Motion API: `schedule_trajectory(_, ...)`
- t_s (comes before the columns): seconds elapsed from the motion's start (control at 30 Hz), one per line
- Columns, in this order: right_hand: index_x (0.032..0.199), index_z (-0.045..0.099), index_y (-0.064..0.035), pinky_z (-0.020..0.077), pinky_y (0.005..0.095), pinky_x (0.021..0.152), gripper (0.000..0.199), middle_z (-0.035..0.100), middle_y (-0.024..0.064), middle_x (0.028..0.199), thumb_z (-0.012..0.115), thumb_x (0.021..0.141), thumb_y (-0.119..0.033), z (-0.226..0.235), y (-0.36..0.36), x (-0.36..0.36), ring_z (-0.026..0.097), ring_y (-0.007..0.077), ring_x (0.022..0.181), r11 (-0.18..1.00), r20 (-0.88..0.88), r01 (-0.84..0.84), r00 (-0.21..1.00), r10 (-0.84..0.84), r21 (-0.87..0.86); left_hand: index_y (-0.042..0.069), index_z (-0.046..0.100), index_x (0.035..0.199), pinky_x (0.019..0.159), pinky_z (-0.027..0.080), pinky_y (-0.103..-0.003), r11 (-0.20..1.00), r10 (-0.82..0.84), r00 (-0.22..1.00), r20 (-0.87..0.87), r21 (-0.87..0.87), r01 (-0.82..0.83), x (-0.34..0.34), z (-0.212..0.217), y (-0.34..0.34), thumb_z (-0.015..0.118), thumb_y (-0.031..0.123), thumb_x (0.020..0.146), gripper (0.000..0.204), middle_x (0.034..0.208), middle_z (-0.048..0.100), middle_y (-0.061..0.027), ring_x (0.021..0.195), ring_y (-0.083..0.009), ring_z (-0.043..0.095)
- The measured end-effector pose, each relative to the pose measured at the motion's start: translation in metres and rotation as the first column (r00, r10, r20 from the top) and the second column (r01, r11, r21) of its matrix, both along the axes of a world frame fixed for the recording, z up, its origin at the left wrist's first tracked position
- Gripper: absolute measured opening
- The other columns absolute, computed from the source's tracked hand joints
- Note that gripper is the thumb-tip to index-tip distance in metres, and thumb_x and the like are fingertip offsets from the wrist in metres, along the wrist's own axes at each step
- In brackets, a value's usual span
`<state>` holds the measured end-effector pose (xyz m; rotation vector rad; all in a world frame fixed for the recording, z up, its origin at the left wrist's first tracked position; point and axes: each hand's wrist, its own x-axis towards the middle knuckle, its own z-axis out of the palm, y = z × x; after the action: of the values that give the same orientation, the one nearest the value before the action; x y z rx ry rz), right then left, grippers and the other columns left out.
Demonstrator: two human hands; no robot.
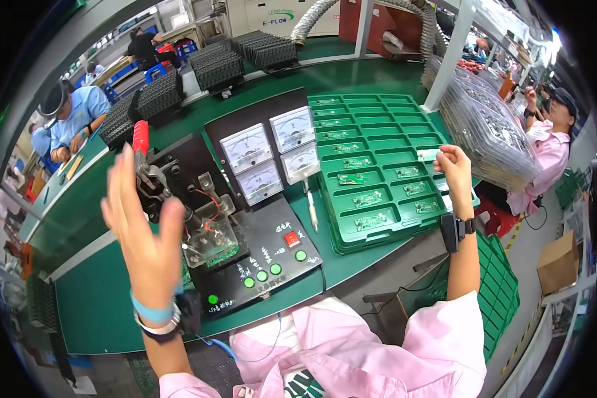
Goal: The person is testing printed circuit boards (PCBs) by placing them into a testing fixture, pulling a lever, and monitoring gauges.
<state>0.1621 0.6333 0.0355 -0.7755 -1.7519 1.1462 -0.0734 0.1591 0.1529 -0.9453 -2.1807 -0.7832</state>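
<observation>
My left hand point(142, 232) is raised with its fingers stretched out, beside the red-handled toggle clamp point(140, 138) of a black test fixture; I cannot tell whether it touches the lever. Under the clamp, a clear plate point(209, 244) covers a green circuit board, partly hidden. My right hand point(455, 171) pinches a small circuit board point(429, 155) by its end, over the right column of a green compartment tray point(371, 243). Several similar boards lie in the tray's left column, and a few more in the right column below my hand.
Four-dial meter panel point(259, 162) stands between fixture and tray, with a red switch point(292, 239) and green buttons in front. A white pen-like tool point(312, 211) leans there. Black racks point(215, 66) line the back; clear trays point(487, 126) are stacked right. Other people sit left and right.
</observation>
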Motion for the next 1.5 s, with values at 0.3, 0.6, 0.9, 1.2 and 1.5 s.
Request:
schedule_trajectory(0.3,0.110,0.064,-0.0039,0.0508,0.0374,0.081,0.028,0.060,0.0162,0.116,0.066,0.082,-0.005,-0.007,0.013,0.028,0.061,0.0320,0.097,0.747,0.294,0.162,0.849,-0.439,0.645,0.007,0.061,0.115,0.104,0.040,-0.053,0.844,-0.504,0.845,-0.175,0.105,0.526,0.026,-0.054,-0.038,0.073,-0.002,0.072,0.046,0.132,0.056,-0.0143,0.127,-0.0370,0.051)
schedule_trajectory(0.6,0.125,0.059,-0.0117,0.0348,0.0618,0.104,0.055,0.032,0.0150,0.152,0.075,0.073,-0.017,-0.005,-0.272,-0.060,0.038,0.0478,0.129,0.052,0.156,-0.197,0.891,0.427,0.979,0.007,0.062,0.122,0.108,0.035,-0.051,0.942,-0.319,0.923,0.215,-0.040,0.335,0.022,-0.099,-0.093,0.072,0.008,0.078,0.045,0.137,0.052,-0.0147,0.132,-0.0391,0.044)
schedule_trajectory(0.9,0.114,0.067,-0.0069,0.0414,0.0402,0.100,0.039,0.065,0.0071,0.123,0.072,0.076,-0.015,-0.035,-0.337,-0.072,0.060,0.0223,0.112,0.379,0.357,-0.550,0.807,0.471,0.744,0.010,0.057,0.129,0.107,0.035,-0.050,0.939,-0.279,0.890,0.360,-0.095,0.332,0.014,-0.107,-0.104,0.079,0.026,0.076,0.060,0.137,0.047,-0.0148,0.128,-0.0379,0.043)
schedule_trajectory(1.2,0.114,0.066,-0.0051,0.0448,0.0405,0.095,0.039,0.065,0.0079,0.120,0.071,0.075,-0.010,-0.031,-0.333,-0.075,0.061,0.0242,0.106,0.364,0.360,-0.567,0.789,0.498,0.739,0.012,0.051,0.133,0.104,0.037,-0.051,0.809,-0.247,0.915,0.319,-0.452,0.375,-0.005,-0.073,-0.082,0.085,0.043,0.062,0.085,0.130,0.046,-0.0150,0.120,-0.0364,0.046)
schedule_trajectory(1.5,0.139,0.045,-0.0045,0.0461,0.0443,0.097,0.083,0.050,0.0215,0.134,0.081,0.065,-0.010,0.119,-0.339,-0.195,0.052,0.0385,0.121,0.336,-0.020,-0.318,0.699,0.715,0.887,0.011,0.054,0.131,0.104,0.038,-0.050,0.909,-0.259,0.918,0.301,-0.244,0.337,0.006,-0.095,-0.100,0.084,0.042,0.066,0.079,0.132,0.047,-0.0158,0.119,-0.0379,0.047)
